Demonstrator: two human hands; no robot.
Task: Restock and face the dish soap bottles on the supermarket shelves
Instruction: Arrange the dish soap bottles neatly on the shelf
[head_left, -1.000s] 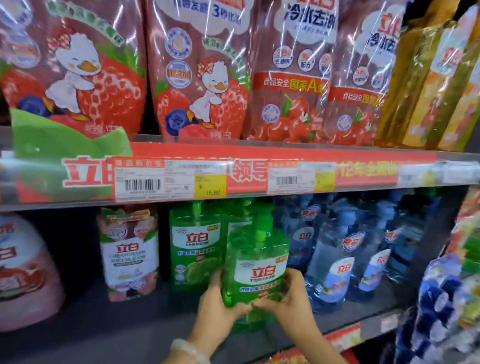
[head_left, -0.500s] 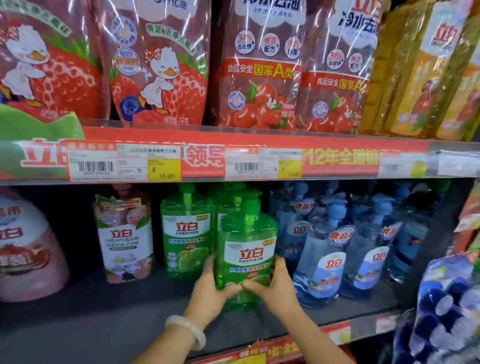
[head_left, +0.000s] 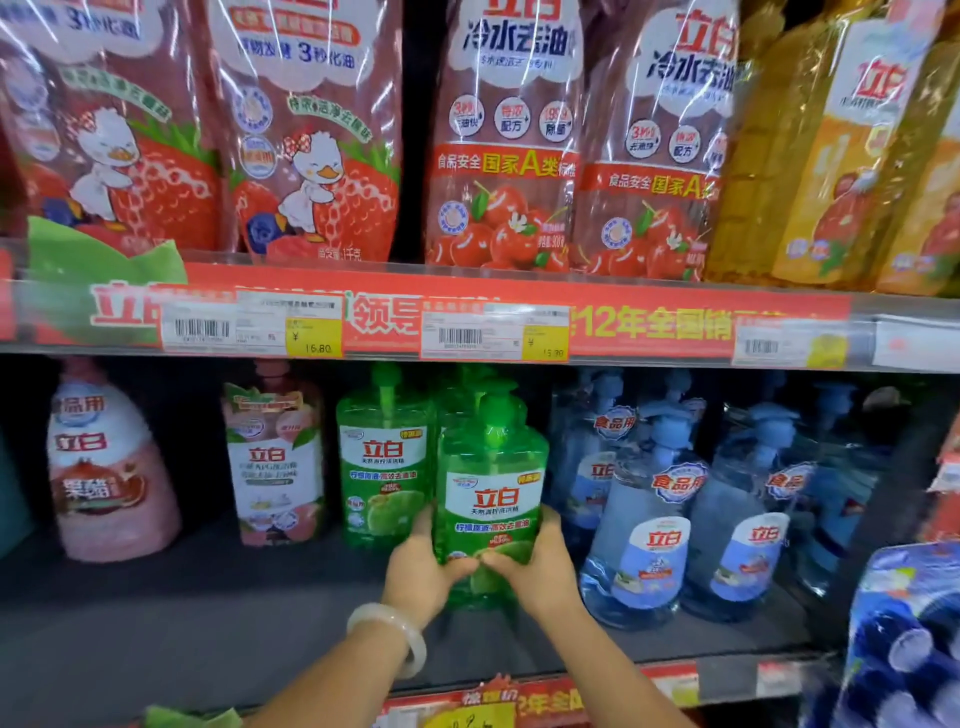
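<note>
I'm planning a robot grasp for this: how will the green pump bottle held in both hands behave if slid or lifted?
The green pump bottle looks full of liquid, so probably heavy for its size. Its tall body and pump top suggest it could tip if pushed high up. The glossy plastic may be slippery; the left hand and right hand grip it low.

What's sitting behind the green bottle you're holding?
Behind the held green bottle, another green pump top shows, so at least one more stands there. Its body is covered, and how many follow cannot be seen.
</note>
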